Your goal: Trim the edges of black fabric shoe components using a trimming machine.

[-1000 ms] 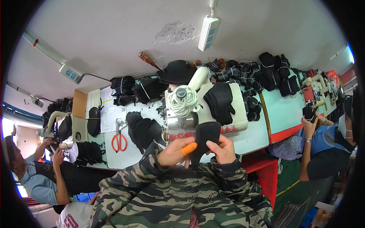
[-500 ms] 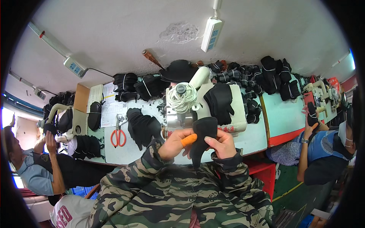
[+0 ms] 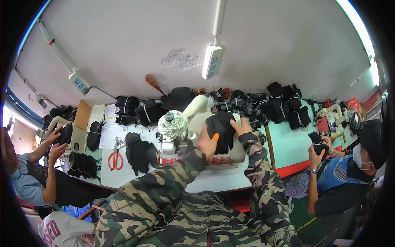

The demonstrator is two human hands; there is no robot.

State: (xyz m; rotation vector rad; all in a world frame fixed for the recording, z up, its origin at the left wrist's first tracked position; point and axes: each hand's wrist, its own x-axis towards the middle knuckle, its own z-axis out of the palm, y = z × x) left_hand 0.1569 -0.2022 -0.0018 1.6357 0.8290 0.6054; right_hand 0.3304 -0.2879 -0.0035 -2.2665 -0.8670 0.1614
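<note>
My left hand [image 3: 207, 143] and my right hand [image 3: 242, 126] reach forward over the sewing machine [image 3: 196, 108]. Between them is a stack of black fabric glove pieces [image 3: 221, 131] on the machine's pale top. My left hand grips the stack's left edge, its thumb in an orange finger cover [image 3: 216, 136]. The right grips the upper right edge; some fingers on each hand are hidden. A coil of white cord [image 3: 173, 125] hangs on the machine. More black glove pieces [image 3: 140, 153] lie to its left, beside orange-handled scissors [image 3: 115, 159].
Tied black bundles [image 3: 150, 112] line the wall side of the table [image 3: 214, 181], with more bundles [image 3: 284, 103] at the right. A screwdriver [image 3: 153, 83] stands at the back. Two co-workers, one at the left [image 3: 24, 177] and one at the right [image 3: 335, 177], handle black pieces.
Both hands have moved forward from near my body to the stack on the machine. The single curved black piece they held no longer shows separately. The view has tilted up.
</note>
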